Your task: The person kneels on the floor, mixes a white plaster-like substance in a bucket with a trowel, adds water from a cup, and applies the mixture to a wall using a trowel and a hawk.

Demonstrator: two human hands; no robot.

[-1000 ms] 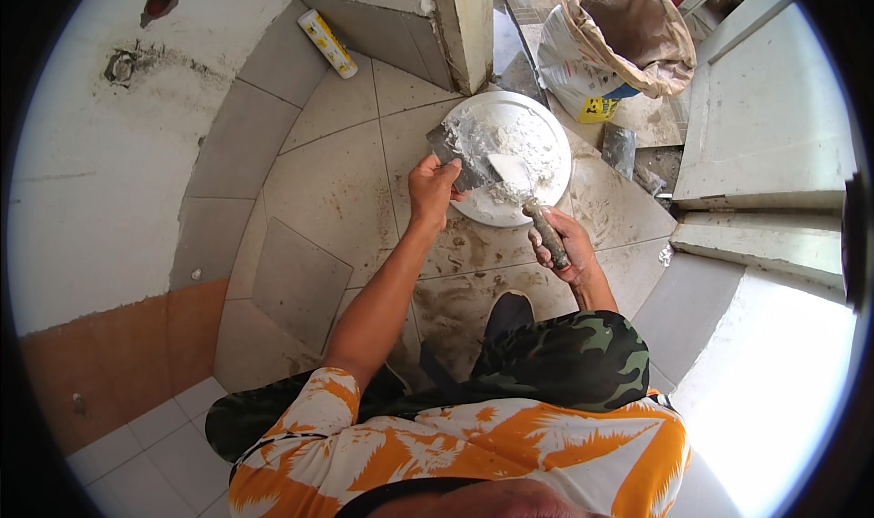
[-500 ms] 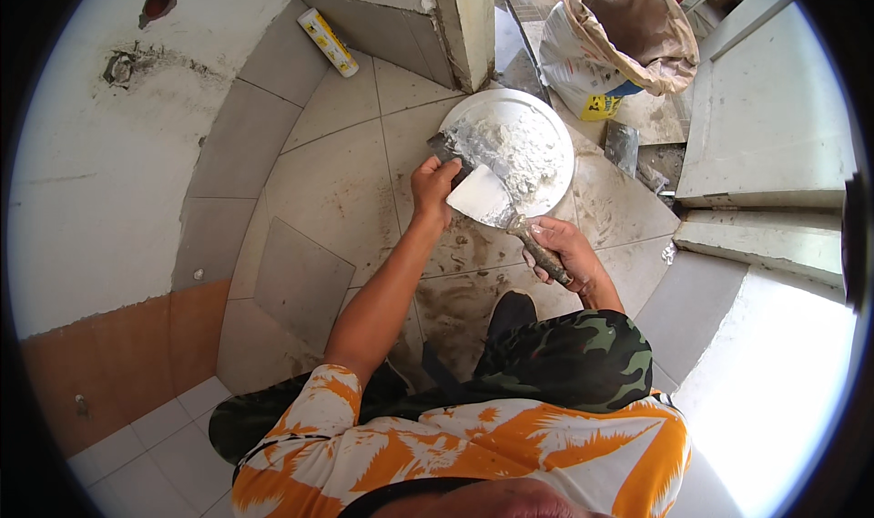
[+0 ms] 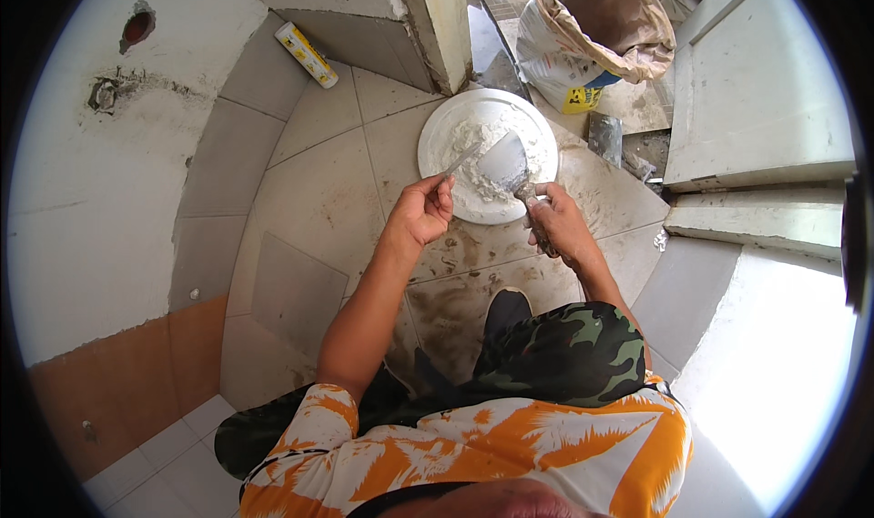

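A round white tray lies on the floor in front of me, with lumpy wet white plaster spread over its middle. My right hand is closed around the worn handle of a putty knife, whose wide blade is over the plaster. In the fingers of my left hand is a flat scraper blade, seen nearly edge-on, its far end above the plaster. The two blades are close together over the tray; whether they touch I cannot tell.
An open paper sack stands beyond the tray, near a door post. A dark flat plate lies beside the sack. By the left wall is a yellow-and-white cartridge. A loose tile rests on the floor, and a white door stands at right.
The putty knife has moved over the tray, its blade now above the plaster. My left hand has lowered and turned the scraper edge-on. The whole view has shifted slightly.
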